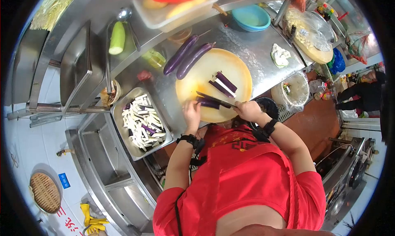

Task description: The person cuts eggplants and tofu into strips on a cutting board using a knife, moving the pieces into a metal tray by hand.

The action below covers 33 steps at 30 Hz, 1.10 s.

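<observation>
A round cutting board (230,61) lies on the steel counter. On it my right hand (249,111) grips a knife (216,99), its blade over a piece of eggplant (210,104). My left hand (191,114) has its fingers bent against the left end of that piece. Cut eggplant lengths (224,84) with white flesh showing lie farther up the board. Two whole purple eggplants (181,55) rest across the upper left rim. To the left, a steel tray (168,142) holds many white and purple eggplant strips (142,123).
A blue bowl (252,18) and a crumpled white cloth (280,55) are on the counter. A light green gourd (117,38) lies on the shelf at upper left. A sink (101,153) is at left, a lined bin (290,92) at right. Another person (364,92) stands at far right.
</observation>
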Each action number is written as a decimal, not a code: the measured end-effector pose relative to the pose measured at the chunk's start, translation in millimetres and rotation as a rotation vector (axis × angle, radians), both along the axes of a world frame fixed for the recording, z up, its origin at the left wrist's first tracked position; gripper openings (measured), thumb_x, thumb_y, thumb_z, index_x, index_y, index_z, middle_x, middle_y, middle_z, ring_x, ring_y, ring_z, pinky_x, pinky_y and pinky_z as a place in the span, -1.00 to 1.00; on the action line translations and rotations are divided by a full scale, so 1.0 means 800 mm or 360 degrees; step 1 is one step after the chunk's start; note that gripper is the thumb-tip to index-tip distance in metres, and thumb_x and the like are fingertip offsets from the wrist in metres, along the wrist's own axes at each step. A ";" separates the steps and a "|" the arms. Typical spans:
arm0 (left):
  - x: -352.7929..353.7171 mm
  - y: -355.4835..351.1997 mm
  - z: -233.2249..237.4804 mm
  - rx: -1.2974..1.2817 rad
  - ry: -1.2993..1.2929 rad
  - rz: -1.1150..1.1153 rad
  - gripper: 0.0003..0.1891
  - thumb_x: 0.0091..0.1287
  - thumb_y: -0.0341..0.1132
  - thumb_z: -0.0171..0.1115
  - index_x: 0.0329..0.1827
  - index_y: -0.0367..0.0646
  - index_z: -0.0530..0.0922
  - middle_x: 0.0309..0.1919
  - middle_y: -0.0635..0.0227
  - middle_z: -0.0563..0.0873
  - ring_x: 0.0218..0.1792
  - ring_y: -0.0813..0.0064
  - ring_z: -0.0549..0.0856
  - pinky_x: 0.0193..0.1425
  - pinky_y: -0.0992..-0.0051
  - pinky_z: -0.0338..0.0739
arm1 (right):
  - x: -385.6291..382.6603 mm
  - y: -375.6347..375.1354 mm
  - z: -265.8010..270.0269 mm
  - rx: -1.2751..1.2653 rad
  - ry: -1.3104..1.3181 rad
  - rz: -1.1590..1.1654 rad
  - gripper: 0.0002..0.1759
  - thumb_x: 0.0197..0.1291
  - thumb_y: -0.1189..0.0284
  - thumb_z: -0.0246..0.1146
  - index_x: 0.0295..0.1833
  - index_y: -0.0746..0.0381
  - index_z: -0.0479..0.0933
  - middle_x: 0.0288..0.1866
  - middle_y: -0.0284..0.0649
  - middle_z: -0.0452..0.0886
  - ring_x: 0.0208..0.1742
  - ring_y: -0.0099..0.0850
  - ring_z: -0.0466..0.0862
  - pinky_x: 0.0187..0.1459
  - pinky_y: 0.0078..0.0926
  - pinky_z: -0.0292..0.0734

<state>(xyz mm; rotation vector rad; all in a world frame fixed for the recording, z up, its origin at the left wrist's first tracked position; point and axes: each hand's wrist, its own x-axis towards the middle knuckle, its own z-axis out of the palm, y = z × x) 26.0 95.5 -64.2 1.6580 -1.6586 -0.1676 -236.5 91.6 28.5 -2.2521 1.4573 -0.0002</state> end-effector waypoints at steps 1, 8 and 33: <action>-0.002 0.000 -0.001 0.0013 -0.0008 0.0033 -0.82 0.03 -0.34 0.36 -0.34 -0.12 0.54 -0.31 0.22 0.60 -0.20 0.13 0.56 -0.06 0.22 0.41 | -0.001 0.000 -0.001 -0.0040 0.0031 0.0046 -0.68 0.23 0.16 0.05 -0.24 0.21 0.46 -0.51 0.00 0.60 -0.43 -0.07 0.64 -0.37 -0.12 0.54; -0.020 -0.010 0.007 0.0107 0.0076 0.0000 -0.81 0.05 -0.32 0.35 -0.31 -0.13 0.55 -0.23 0.28 0.63 -0.17 0.20 0.57 -0.03 0.29 0.40 | 0.008 -0.020 0.004 -0.0157 0.0097 0.0091 -0.71 0.21 0.20 0.08 -0.24 0.22 0.47 -0.54 -0.05 0.60 -0.46 -0.10 0.65 -0.41 -0.17 0.54; -0.032 -0.004 0.006 0.0110 0.0000 0.0060 -0.81 0.13 -0.28 0.30 -0.24 -0.11 0.52 -0.12 0.22 0.57 -0.04 0.14 0.51 0.06 0.23 0.36 | 0.006 -0.008 0.005 0.0076 0.0108 0.0115 -0.70 0.23 0.21 0.05 -0.24 0.26 0.43 -0.56 -0.02 0.59 -0.48 -0.08 0.64 -0.42 -0.14 0.54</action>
